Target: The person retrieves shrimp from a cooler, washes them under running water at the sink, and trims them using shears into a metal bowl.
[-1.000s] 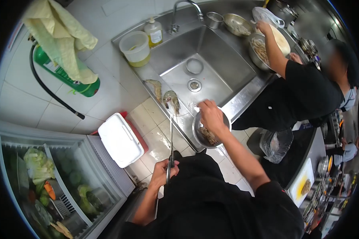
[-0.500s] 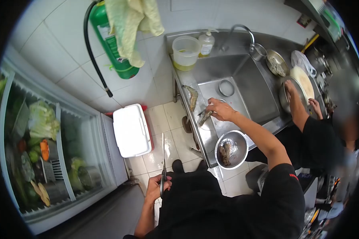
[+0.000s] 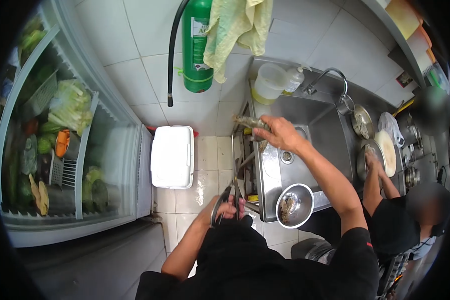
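Scissors (image 3: 234, 186) are in my left hand (image 3: 224, 207), handles spread apart, blades directed away from my body. My right hand (image 3: 280, 134) grips a large grey-brown prawn (image 3: 249, 121) and holds it above the left edge of the steel sink (image 3: 330, 135). Part of another prawn (image 3: 263, 146) shows on the sink's edge beneath that hand. A steel bowl (image 3: 307, 207) rests at the sink's near corner with a brownish prawn (image 3: 286, 209) inside.
A white cooler (image 3: 172, 156) stands on the floor at left, beside a glass-door fridge (image 3: 112, 165) of vegetables. A fire extinguisher (image 3: 197, 50) hangs on the wall. To the right, a co-worker's hands (image 3: 372, 159) are in a pot. A plastic tub (image 3: 271, 82) sits behind the sink.
My right hand has lifted a prawn from the sink's edge and moved it up and left. The scissors have come nearer the sink and their handles have spread. My view has shifted.
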`<action>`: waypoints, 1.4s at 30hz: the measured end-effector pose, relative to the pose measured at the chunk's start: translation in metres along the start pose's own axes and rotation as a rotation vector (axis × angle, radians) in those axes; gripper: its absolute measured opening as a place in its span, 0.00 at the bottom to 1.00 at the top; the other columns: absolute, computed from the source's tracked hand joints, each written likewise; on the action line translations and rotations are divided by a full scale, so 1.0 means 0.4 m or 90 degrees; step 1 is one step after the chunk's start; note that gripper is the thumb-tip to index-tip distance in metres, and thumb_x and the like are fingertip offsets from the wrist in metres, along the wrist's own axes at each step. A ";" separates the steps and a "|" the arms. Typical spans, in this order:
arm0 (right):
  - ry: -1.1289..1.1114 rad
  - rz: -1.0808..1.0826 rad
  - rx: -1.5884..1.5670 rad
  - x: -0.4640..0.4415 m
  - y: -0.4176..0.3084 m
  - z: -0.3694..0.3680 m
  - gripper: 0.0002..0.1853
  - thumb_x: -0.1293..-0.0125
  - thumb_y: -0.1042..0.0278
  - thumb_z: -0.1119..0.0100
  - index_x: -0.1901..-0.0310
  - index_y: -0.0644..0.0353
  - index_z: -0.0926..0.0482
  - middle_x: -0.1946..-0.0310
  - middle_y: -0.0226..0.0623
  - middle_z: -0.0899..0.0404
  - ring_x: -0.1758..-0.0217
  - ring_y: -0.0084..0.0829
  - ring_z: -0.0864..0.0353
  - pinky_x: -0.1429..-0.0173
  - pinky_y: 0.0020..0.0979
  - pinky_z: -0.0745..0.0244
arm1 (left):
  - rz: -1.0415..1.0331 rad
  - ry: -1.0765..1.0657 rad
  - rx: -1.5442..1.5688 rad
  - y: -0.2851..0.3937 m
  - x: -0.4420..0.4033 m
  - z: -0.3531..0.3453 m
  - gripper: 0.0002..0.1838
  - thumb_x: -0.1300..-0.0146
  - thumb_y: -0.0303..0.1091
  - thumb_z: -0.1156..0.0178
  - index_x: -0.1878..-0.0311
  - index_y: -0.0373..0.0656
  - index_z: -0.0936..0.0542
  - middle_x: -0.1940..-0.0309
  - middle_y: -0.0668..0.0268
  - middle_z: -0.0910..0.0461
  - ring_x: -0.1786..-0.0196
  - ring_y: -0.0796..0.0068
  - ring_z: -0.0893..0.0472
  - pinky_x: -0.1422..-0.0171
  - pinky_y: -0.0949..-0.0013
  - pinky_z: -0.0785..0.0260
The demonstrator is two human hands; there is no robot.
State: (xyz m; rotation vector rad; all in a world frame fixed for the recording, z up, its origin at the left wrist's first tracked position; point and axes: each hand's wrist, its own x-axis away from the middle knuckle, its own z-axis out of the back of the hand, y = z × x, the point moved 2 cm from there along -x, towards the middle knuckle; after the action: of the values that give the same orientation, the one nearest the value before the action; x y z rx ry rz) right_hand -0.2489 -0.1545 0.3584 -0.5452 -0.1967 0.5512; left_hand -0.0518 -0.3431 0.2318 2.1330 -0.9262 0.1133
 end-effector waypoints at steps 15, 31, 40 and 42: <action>-0.079 0.030 0.221 0.156 0.054 -0.150 0.14 0.40 0.60 0.41 0.60 0.61 0.27 0.64 0.45 0.23 0.61 0.50 0.21 0.59 0.47 0.27 | 0.055 0.115 -0.104 -0.004 -0.058 0.031 0.13 0.50 0.33 0.37 0.72 0.29 0.21 0.81 0.58 0.23 0.81 0.69 0.22 0.77 0.71 0.29; -0.035 -0.026 0.186 0.262 0.126 -0.158 0.10 0.43 0.67 0.39 0.61 0.58 0.25 0.62 0.35 0.27 0.54 0.41 0.27 0.52 0.40 0.28 | 0.188 0.037 -0.151 -0.110 -0.039 0.046 0.19 0.49 0.39 0.39 0.61 0.31 0.21 0.74 0.59 0.19 0.72 0.71 0.18 0.65 0.72 0.27; -0.036 0.139 0.368 0.246 0.082 -0.129 0.10 0.52 0.74 0.40 0.65 0.55 0.23 0.64 0.30 0.27 0.57 0.33 0.27 0.56 0.35 0.26 | 0.244 -0.050 -0.043 -0.154 -0.037 0.059 0.19 0.48 0.33 0.39 0.56 0.29 0.25 0.61 0.53 0.22 0.66 0.63 0.18 0.60 0.63 0.22; -0.048 0.151 0.381 0.246 0.068 -0.128 0.10 0.52 0.75 0.41 0.65 0.55 0.22 0.64 0.29 0.27 0.56 0.33 0.27 0.56 0.34 0.26 | 0.209 -0.049 -0.045 -0.133 -0.040 0.044 0.19 0.48 0.33 0.39 0.57 0.28 0.25 0.64 0.53 0.21 0.66 0.64 0.18 0.61 0.64 0.22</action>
State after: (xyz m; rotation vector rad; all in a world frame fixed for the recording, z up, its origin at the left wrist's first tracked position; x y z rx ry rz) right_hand -0.1622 -0.1036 0.3040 0.0368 -0.0306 0.8215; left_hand -0.0328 -0.3239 0.1803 1.9168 -1.3018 0.1617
